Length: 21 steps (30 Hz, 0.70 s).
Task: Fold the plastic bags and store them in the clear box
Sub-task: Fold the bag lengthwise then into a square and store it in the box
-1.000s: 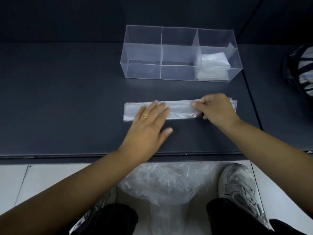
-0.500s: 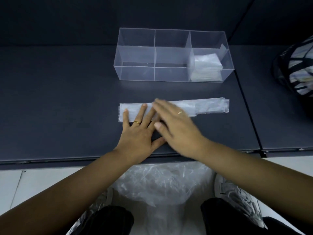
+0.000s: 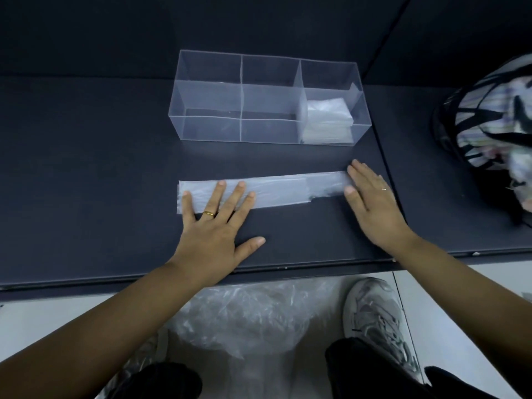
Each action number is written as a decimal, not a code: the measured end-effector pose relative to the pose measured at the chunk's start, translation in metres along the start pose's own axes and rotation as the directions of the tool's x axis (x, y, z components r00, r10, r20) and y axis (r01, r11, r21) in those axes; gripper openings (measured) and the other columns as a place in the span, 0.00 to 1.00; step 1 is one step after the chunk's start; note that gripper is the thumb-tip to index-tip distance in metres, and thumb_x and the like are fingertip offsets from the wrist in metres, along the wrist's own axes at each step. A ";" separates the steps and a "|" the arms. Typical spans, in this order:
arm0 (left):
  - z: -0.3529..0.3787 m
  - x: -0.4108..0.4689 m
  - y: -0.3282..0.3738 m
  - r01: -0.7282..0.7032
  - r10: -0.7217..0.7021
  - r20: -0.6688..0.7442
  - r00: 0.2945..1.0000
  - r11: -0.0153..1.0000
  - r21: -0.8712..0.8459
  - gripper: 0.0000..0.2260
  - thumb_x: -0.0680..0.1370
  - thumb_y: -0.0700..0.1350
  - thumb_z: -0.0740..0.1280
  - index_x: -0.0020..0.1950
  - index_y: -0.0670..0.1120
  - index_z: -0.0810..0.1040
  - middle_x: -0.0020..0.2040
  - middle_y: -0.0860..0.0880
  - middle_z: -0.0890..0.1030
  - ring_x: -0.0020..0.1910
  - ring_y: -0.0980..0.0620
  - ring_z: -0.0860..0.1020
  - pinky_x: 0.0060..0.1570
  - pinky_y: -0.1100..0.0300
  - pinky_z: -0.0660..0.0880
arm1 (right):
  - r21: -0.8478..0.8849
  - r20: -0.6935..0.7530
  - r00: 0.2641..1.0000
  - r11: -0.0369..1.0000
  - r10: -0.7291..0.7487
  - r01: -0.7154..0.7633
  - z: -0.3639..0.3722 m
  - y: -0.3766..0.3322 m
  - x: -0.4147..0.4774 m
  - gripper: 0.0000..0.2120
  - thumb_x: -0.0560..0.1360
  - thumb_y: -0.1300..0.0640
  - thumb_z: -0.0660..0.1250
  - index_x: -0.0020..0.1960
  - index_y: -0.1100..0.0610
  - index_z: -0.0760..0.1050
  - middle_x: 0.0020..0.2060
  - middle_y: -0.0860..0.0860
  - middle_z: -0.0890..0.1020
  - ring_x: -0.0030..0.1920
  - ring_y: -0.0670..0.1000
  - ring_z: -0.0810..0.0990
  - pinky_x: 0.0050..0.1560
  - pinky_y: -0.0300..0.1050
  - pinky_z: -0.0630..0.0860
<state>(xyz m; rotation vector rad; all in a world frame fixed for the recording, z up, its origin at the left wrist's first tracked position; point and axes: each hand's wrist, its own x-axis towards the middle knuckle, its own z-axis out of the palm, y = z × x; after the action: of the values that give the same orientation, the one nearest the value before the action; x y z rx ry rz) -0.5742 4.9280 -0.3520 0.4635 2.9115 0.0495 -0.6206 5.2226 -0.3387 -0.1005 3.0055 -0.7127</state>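
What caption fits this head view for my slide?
Left hand and right hand press a bag strip flat before the clear box.

Illumination: dim overall, diffuse overhead src. Dark matte desk (image 3: 86, 168) absorbs most light; faint sheen just in front of clear box (image 3: 213, 110). Box edges and dividers catch thin highlights. Shadows soft, low contrast, tight under left hand (image 3: 213, 234) and right hand (image 3: 374, 205). Pale floor (image 3: 34, 315) is brightest area. Wide-angle bowing along desk front edge and at frame corners. Striped bag (image 3: 489, 116) at right edge soft, slightly smeared
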 end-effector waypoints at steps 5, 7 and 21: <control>-0.003 0.000 0.001 -0.008 0.008 -0.003 1.000 1.000 0.005 0.34 0.71 0.70 0.29 0.73 0.57 0.31 0.77 0.56 0.35 0.76 0.49 0.35 0.69 0.32 0.38 | 0.056 -0.133 0.988 0.995 0.084 -0.077 -0.011 0.003 0.026 0.09 0.76 0.55 0.69 0.55 0.54 0.79 0.52 0.46 0.72 0.57 0.50 0.70 0.60 0.41 0.61; -0.006 0.000 0.002 -0.021 0.021 -0.010 1.000 1.000 -0.004 0.34 0.73 0.70 0.33 0.76 0.55 0.38 0.78 0.54 0.42 0.77 0.48 0.40 0.70 0.31 0.42 | 0.018 -0.084 0.994 0.997 0.073 -0.072 -0.014 0.003 0.033 0.03 0.75 0.55 0.70 0.49 0.52 0.78 0.50 0.46 0.70 0.54 0.48 0.67 0.58 0.41 0.60; -0.028 0.010 0.003 -0.322 0.319 -0.041 0.947 0.940 -0.111 0.39 0.75 0.70 0.46 0.79 0.48 0.53 0.79 0.53 0.50 0.78 0.53 0.41 0.74 0.47 0.37 | 0.654 0.414 0.825 0.505 0.384 -0.563 -0.052 -0.014 -0.055 0.07 0.74 0.68 0.68 0.48 0.59 0.73 0.27 0.53 0.82 0.27 0.46 0.80 0.26 0.34 0.73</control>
<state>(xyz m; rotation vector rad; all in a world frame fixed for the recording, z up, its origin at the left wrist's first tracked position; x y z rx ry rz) -0.5880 4.9343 -0.3265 0.9164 2.8021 0.2702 -0.5682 5.2375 -0.2837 0.6281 2.0845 -1.6483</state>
